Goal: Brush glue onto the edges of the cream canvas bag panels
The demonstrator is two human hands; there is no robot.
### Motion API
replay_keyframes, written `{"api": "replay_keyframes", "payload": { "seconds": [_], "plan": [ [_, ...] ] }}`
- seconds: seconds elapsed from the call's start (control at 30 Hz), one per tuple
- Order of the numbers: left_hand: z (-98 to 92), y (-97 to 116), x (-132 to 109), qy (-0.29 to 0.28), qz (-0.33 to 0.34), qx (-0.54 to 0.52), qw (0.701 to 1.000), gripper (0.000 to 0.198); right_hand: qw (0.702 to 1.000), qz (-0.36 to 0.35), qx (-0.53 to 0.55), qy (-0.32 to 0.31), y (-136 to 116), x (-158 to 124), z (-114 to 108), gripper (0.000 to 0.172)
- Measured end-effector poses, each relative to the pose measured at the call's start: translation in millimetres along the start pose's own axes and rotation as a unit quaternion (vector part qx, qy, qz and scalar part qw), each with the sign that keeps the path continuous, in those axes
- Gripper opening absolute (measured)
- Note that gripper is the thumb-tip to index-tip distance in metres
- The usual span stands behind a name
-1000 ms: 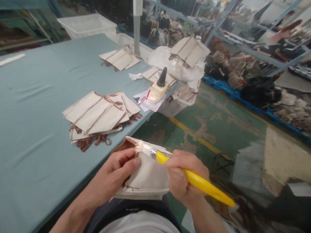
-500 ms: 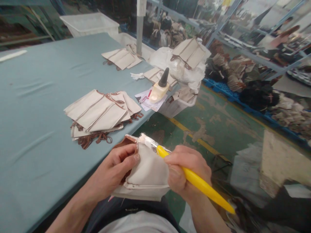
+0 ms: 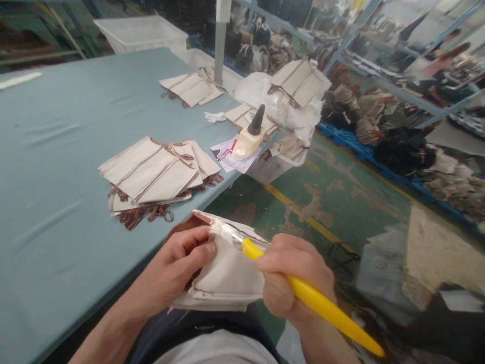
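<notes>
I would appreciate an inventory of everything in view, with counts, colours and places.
Held fabric piece: one, cream and brown, lower centre
Brush: one, yellow with pale bristles, at that piece's upper edge
Table: one, blue-green, left
Stacked pieces: several, cream and brown, on the table
Bottle: one, cream with black tip, by the table's right edge
Bins: at least two, white, beyond and beside the table
Plastic heap: one, whitish, beyond the bottle
Floor: one, green with yellow line, right
Pallet: at least one, blue, right
Background heaps: several, mixed colours, upper right
Left hand: one, bare, on the fabric piece
Right hand: one, bare, around the brush
</notes>
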State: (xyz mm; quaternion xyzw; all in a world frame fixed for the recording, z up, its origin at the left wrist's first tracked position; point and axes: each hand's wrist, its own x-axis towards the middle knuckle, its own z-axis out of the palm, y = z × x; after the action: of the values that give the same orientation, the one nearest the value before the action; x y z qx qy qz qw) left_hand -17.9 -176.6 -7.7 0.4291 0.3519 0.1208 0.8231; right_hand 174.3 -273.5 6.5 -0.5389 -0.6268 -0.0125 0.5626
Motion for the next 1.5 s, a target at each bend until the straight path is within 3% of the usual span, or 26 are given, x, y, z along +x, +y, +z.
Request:
{"api": "replay_keyframes", "payload": {
  "seconds": [0.07,0.17,0.3,0.43,0.53,0.73,0.9,1.07,1.23,1.4,1.5],
  "plan": [
    [1.9,1.4,0.1,-0.002,0.007,0.019,1.0,0.045,0.999,0.029,0.005,-0.016,2.6,-0.6,0.1,0.019],
    [3.4,1.9,0.0,-0.002,0.076,0.119,0.99,0.032,0.993,0.109,0.001,0.052,8.6,1.1,-2.5,0.02],
    [1.4,-6.5,1.3,0.038,0.219,0.34,0.914,0.033,0.97,0.211,0.067,0.102,14.4,8.1,-6.0,0.03],
    [-4.5,-19.7,4.6,0.055,0.304,0.446,0.84,0.03,0.952,0.267,0.146,0.032,16.0,5.5,-3.1,0.03],
    [-9.5,-25.8,7.6,0.048,0.32,0.49,0.809,0.028,0.947,0.279,0.158,-0.013,14.7,-1.5,-2.8,0.028],
    [-14.0,-29.5,14.3,0.063,0.326,0.518,0.788,0.027,0.951,0.283,0.123,0.027,16.5,0.3,-4.2,0.033],
    [-14.0,-33.0,17.8,0.064,0.353,0.518,0.776,0.03,0.94,0.304,0.141,-0.06,25.6,1.6,-4.8,0.034],
    [-12.2,-35.3,19.0,0.068,0.36,0.504,0.782,0.026,0.948,0.299,0.107,-0.011,28.3,4.0,-8.6,0.033],
    [-12.9,-36.7,19.7,0.063,0.369,0.515,0.771,0.027,0.914,0.353,0.178,-0.093,24.3,13.3,-11.5,0.04],
    [-13.8,-38.3,21.1,0.061,0.387,0.524,0.757,0.024,0.922,0.354,0.16,-0.013,31.1,27.4,-11.5,0.046],
    [-14.1,-39.5,20.8,0.057,0.391,0.521,0.756,0.024,0.912,0.365,0.186,-0.028,33.9,26.0,-5.8,0.048]
  ]
}}
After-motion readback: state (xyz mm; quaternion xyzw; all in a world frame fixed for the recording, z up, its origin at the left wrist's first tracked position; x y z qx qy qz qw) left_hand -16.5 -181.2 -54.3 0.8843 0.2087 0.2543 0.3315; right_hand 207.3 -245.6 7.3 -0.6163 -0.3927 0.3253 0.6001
